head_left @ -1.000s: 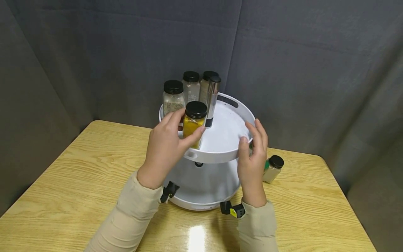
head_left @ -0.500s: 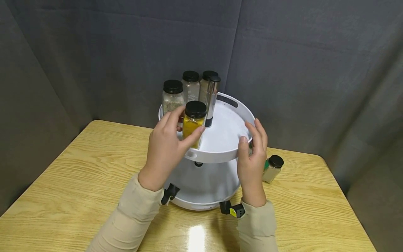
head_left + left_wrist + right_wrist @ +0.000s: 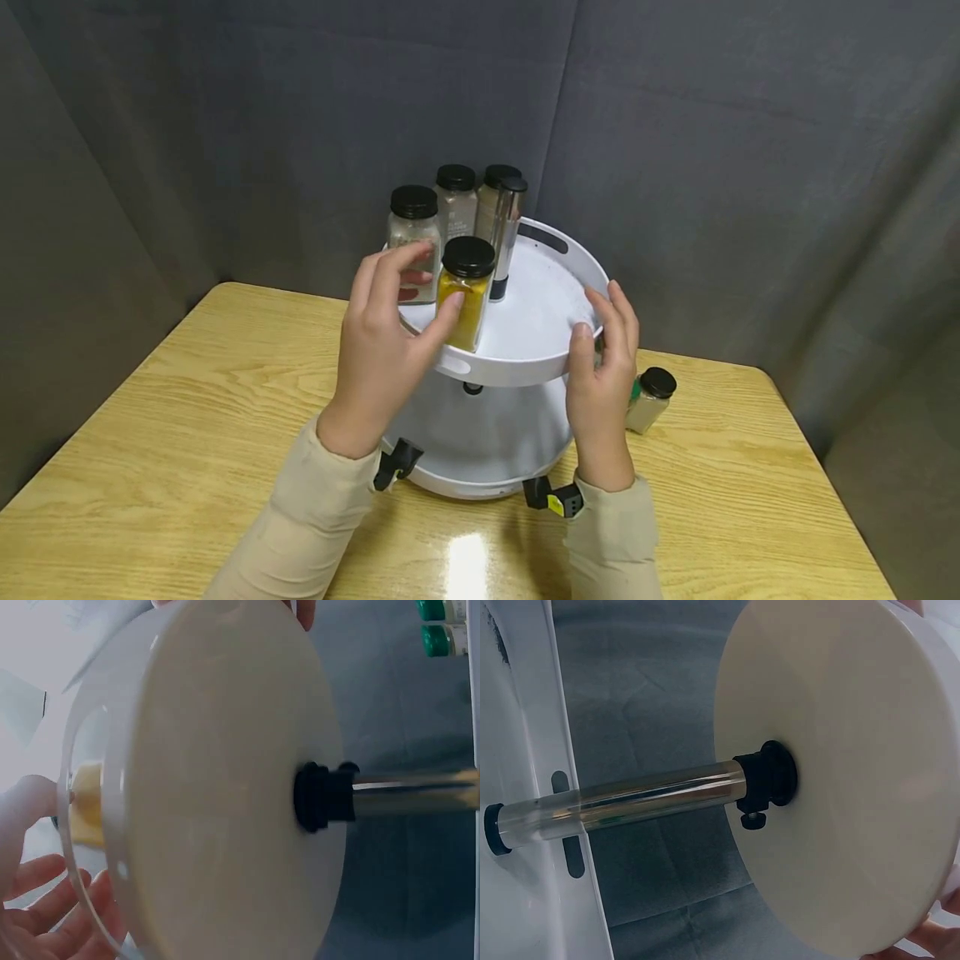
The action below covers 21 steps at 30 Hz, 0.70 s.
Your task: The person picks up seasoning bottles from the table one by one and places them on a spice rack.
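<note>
A spice jar of yellow powder with a black lid point(image 3: 469, 312) stands upright near the front edge of the white upper tray point(image 3: 525, 367). My left hand point(image 3: 378, 333) is around its left side with fingers spread apart; the thumb overlaps the jar in the head view. In the left wrist view, the yellow jar point(image 3: 86, 806) shows through the tray's handle slot, with loose fingers point(image 3: 64, 922) below it. At the right, my right hand point(image 3: 603, 375) holds the upper tray's rim between thumb and fingers. In the right wrist view, fingertips point(image 3: 930, 937) touch the rim.
Several black-lidded jars, including a jar of dried herbs point(image 3: 414, 225), stand at the tray's back left beside the metal post point(image 3: 508, 242). The lower tray point(image 3: 480, 442) sits beneath on the wooden table point(image 3: 187, 417). Right of it stands another spice jar point(image 3: 651, 404), with green-lidded containers point(image 3: 435, 641) nearby.
My left hand has loosened from the yellow jar; its fingers have spread and drawn back to the left. The jar stays on the upper tray. My right hand is nearly unmoved.
</note>
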Available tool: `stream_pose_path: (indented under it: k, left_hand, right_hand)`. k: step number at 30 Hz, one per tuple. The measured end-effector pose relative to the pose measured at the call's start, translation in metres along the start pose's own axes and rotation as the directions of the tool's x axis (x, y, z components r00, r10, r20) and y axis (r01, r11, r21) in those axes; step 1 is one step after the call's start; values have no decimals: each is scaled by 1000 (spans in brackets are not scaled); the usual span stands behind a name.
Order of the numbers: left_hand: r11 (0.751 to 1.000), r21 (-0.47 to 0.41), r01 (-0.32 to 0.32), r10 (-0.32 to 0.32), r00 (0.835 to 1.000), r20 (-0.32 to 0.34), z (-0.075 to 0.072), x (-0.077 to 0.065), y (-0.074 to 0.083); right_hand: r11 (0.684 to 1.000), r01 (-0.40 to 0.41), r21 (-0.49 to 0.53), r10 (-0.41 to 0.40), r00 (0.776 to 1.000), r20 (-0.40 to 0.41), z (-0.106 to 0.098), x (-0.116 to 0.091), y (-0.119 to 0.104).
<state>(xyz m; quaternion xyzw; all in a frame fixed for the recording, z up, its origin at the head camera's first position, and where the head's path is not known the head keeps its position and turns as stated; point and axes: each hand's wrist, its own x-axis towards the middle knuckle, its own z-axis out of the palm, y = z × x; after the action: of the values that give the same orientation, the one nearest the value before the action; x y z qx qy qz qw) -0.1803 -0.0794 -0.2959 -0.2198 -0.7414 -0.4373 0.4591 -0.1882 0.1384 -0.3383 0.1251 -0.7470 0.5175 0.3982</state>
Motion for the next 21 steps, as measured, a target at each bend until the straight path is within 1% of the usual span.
stream_pose_path:
  k: [2,4,7,9,11,14,16,21]
  left_hand:
    - [1000,2,-13,13,1000,-22,-2,-1,-4]
    - [1000,14,-16,16,999,-29,-4,-2,-10]
    - [1000,23,5,-4,1000,-26,-7,-7,-21]
    - [999,31,37,-37,999,-19,-9,-11,-30]
    - [996,28,83,-83,996,-17,-11,-16,-40]
    - [988,26,155,-155,988,-19,-13,-23,-55]
    - [979,9,202,-202,979,-25,-14,-27,-65]
    - [956,-25,292,-293,956,-30,-14,-32,-87]
  right_hand:
    - [1000,3,2,-3,1000,-2,0,0,-1]
    - [1000,3,3,-3,1000,-1,-1,1,-1]
    - [1000,3,-3,-3,1000,-2,-1,0,-1]
    - [1000,-1,-7,1,1000,-1,-1,0,-1]
    - [1000,-5,-11,5,1000,1,-1,0,-1]
    - [1000,-9,-7,9,1000,4,-1,-1,-1]
    - [1000,-5,2,5,1000,0,-2,-1,-1]
    - [1000,-1,7,1,1000,-6,-4,-1,0]
